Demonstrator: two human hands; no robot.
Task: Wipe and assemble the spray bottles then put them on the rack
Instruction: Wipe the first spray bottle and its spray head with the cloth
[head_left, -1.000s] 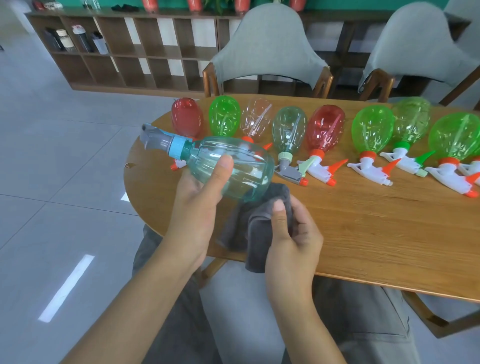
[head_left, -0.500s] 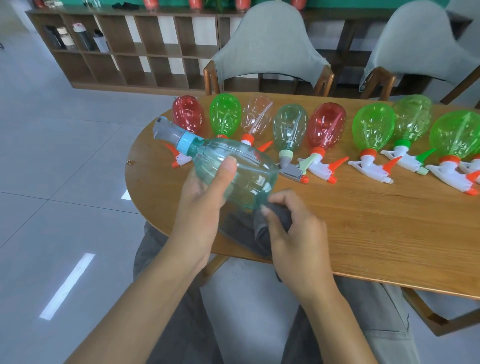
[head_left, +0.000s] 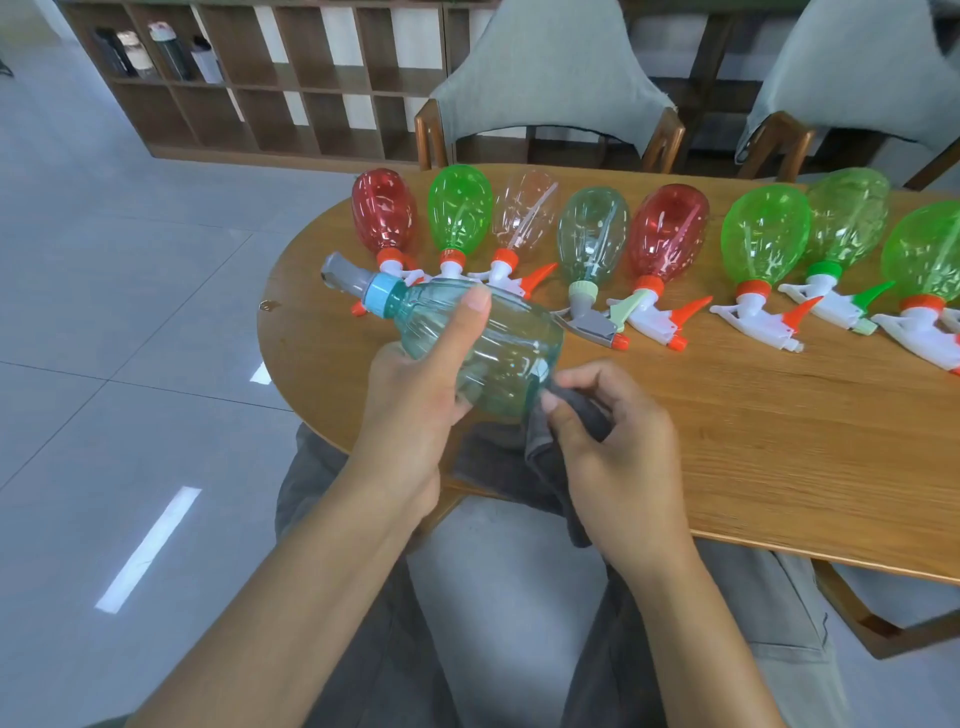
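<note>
My left hand (head_left: 415, 410) grips a pale teal spray bottle (head_left: 498, 348) with a blue collar and grey trigger head, held on its side over the near left part of the wooden table (head_left: 779, 441). My right hand (head_left: 613, 447) pinches a dark grey cloth (head_left: 545, 457) against the bottle's base; most of the cloth hangs below the table edge. Behind them lies a row of several assembled spray bottles on their sides: red (head_left: 384, 213), green (head_left: 460, 213), clear (head_left: 524, 213), pale teal (head_left: 592, 234), red (head_left: 667, 234) and more green ones (head_left: 763, 239).
A wooden cubby rack (head_left: 291, 83) stands against the far wall, with a few drink bottles (head_left: 156, 52) in its upper left cell. Two grey-cushioned chairs (head_left: 550, 83) stand at the table's far side. Grey tiled floor lies to the left.
The held bottle has tilted and shifted right, closer to the row. My right hand has moved the cloth from under the bottle's side up to its base.
</note>
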